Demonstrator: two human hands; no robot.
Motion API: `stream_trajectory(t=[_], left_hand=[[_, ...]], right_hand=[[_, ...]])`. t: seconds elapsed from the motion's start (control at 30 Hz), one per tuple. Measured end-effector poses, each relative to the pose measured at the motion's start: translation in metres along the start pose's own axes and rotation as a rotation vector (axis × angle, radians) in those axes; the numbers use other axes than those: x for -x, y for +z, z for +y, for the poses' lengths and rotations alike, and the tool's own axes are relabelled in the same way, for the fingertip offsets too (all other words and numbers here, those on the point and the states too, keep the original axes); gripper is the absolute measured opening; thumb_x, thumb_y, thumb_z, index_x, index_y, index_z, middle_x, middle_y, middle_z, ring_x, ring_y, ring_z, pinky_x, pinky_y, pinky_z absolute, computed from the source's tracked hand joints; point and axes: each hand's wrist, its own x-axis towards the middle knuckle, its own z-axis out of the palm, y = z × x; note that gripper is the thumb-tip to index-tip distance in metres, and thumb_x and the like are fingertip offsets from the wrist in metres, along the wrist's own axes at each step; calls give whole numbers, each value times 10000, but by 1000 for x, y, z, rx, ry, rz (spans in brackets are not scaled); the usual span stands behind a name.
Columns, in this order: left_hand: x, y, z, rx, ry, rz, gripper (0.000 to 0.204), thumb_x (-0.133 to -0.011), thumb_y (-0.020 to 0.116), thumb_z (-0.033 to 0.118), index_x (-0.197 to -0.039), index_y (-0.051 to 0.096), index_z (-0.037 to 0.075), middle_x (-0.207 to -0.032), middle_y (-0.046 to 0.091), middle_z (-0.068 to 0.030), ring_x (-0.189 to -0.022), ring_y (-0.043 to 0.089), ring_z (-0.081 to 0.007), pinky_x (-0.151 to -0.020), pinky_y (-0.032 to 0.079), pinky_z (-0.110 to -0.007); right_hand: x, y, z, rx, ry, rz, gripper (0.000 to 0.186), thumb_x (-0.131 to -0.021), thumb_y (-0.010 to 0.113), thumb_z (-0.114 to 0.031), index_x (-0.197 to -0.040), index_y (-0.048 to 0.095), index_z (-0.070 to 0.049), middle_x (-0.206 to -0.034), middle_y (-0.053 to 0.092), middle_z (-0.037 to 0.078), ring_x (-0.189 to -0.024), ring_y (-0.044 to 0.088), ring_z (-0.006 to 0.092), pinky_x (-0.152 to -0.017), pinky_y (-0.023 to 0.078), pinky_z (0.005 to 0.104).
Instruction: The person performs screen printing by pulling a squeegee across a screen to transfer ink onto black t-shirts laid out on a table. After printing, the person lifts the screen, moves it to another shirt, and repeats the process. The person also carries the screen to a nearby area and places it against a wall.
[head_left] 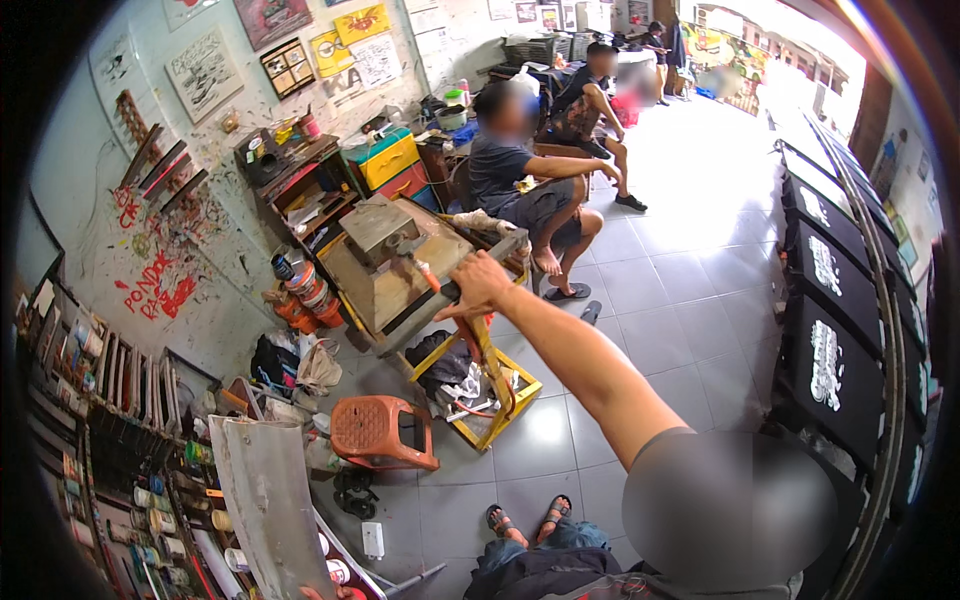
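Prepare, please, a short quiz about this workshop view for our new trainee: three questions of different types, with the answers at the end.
1. Which thing does the wearer's right hand hold?
A) the yellow drawer
B) the dark bar at the edge of the board
C) the white box on the floor
2. True or false: in the picture, the orange-brown plastic stool stands to the left of the yellow metal frame.
3. Fill in the colour: the black fabric panels along the right side carry ____ prints.

Key: 1 B; 2 true; 3 white.
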Motion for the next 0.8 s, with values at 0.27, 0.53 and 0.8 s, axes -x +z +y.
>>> stream_trajectory(t=[0.27,0.53,0.8], left_hand=[[-50,13,-17,-63,-27,-194,660,-1047,700,426,-1511,521,-7,-1489,545,-123,-1178,536,-269,-1004,458,-432],[-173,31,-29,129,-77,-598,501,-1004,768,457,-1309,626,86,-998,665,7,-722,528,-92,-628,428,-237],[-213,60,-12,21,-113,-687,474,-994,787,450,-1319,633,142,-966,623,62,-720,451,-48,-588,370,-228]], right_hand=[[108,-22,-72,-84,148,85,1012,-712,614,-971,-1013,790,-21,-980,736,185,-1041,664,316,-973,442,414],[231,-45,-176,-54,422,247,922,-687,723,-904,-947,765,-20,-903,684,140,-932,624,296,-933,453,401],[325,-71,-287,125,708,293,815,-675,803,-827,-837,710,-34,-842,611,94,-902,593,283,-874,460,415]])
